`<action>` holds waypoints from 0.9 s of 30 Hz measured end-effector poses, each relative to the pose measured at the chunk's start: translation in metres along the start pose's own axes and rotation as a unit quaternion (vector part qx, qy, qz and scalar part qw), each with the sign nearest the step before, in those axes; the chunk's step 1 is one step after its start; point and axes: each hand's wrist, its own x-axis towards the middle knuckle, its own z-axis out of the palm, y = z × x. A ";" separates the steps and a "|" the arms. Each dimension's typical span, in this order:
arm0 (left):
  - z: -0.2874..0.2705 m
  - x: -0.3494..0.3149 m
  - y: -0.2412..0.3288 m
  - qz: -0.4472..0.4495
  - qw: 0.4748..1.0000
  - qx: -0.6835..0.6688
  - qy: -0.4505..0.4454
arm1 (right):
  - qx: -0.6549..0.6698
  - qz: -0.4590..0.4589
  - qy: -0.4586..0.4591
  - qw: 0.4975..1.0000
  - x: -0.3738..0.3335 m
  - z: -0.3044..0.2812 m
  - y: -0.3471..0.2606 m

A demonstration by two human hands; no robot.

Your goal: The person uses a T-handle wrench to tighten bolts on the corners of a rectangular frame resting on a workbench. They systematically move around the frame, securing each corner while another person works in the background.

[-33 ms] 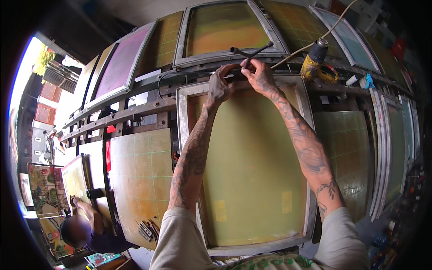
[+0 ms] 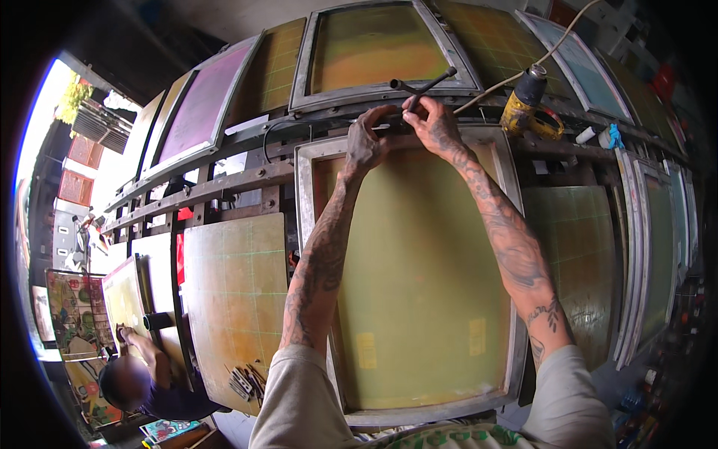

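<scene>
One branched tool [image 2: 431, 89] sits in the right hand [image 2: 436, 132]; what the left hand [image 2: 365, 142] holds (fingertips obscured) is unclear.

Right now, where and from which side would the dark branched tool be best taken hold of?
Probably by the slim rod that slants up to the right on the dark branched tool, coming from the right: its outer end sticks out bare, clear of the right grip, which holds the tool lower down.

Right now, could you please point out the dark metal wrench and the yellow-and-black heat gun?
Dark metal wrench [image 2: 431, 86], head view: its upper-right bar.
Yellow-and-black heat gun [image 2: 517, 112], head view: its yellow body.
</scene>
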 end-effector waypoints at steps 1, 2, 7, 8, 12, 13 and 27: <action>-0.009 -0.003 -0.003 -0.027 0.998 -0.061 0.015 | 0.028 0.005 -0.003 1.000 0.003 0.004 -0.009; -0.017 -0.006 -0.007 -0.052 0.991 -0.123 0.028 | 0.026 -0.008 -0.017 0.999 0.006 0.008 -0.017; -0.026 -0.007 -0.017 -0.065 0.988 -0.136 0.039 | -0.002 -0.026 -0.049 0.998 0.014 0.019 -0.033; -0.027 -0.007 -0.019 -0.056 0.989 -0.137 0.033 | -0.013 -0.034 -0.051 0.998 0.015 0.022 -0.034; -0.028 -0.001 -0.019 -0.127 0.968 -0.202 0.080 | -0.056 -0.052 -0.076 0.994 0.012 0.035 -0.037; -0.029 -0.002 -0.018 -0.144 0.969 -0.182 0.087 | -0.052 -0.057 -0.087 0.993 0.013 0.040 -0.035; -0.043 -0.022 -0.013 0.039 0.986 0.161 0.020 | -0.093 -0.067 -0.212 0.971 0.040 0.047 -0.025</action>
